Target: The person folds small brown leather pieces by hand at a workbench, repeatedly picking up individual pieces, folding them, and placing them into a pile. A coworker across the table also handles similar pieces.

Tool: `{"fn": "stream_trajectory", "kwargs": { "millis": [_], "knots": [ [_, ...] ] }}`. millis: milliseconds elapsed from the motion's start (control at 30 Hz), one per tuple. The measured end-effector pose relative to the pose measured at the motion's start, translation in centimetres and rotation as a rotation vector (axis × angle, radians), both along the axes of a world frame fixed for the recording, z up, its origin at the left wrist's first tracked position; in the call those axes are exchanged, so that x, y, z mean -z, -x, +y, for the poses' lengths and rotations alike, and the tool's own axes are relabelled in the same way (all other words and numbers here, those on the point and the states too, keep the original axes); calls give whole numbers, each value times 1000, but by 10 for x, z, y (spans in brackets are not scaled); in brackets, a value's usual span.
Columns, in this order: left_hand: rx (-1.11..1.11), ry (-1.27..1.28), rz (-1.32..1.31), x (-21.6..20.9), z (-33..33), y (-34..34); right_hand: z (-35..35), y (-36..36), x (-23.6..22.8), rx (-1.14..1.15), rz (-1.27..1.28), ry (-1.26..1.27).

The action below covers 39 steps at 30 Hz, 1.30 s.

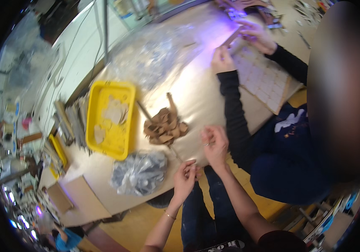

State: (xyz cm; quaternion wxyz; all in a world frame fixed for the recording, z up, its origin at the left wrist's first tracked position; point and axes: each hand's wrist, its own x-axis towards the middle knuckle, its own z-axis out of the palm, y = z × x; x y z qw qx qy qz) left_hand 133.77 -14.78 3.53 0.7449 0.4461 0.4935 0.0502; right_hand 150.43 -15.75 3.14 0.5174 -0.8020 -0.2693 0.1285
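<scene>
A crumpled grey plastic bag (139,172) lies near the table's front edge — just below the yellow tray (109,119). A larger clear plastic bag (154,54) sprawls further back, and a brown cardboard box (60,197) sits at the left corner.

- A table (196,96) with a pale, glossy beige top runs from the lower left of the frame to the upper right.
- A yellow tray (127,90) lies left of centre, holding flat tan cut-outs.
- A heap of brown cardboard pieces (164,125) sits at the centre, just right of the tray.
- A crumpled clear plastic bag (140,172) rests near the lower edge.
- A large clear plastic sheet (154,54) spreads at upper centre.
- A light perforated card sheet (259,77) lies at the upper right.
</scene>
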Motion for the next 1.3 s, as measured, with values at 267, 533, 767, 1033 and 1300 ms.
{"fn": "stream_trajectory", "kwargs": {
  "millis": [267,533,767,1033,1300],
  "knots": [
    [203,-388,49,-36,-4,-7,46,-9,-36,-372,-176,8],
    [214,-1165,100,-62,53,-21,66,0,-16,-448,-67,-16],
    [332,-1343,263,-52,111,-55,46,-7,-22,-114,905,-272],
    [378,-664,-115,-80,114,-49,30,-32,-63,15,748,-360],
    [-4,-91,-332,-88,129,-44,33,-37,-89,18,948,-494]
  ]
}}
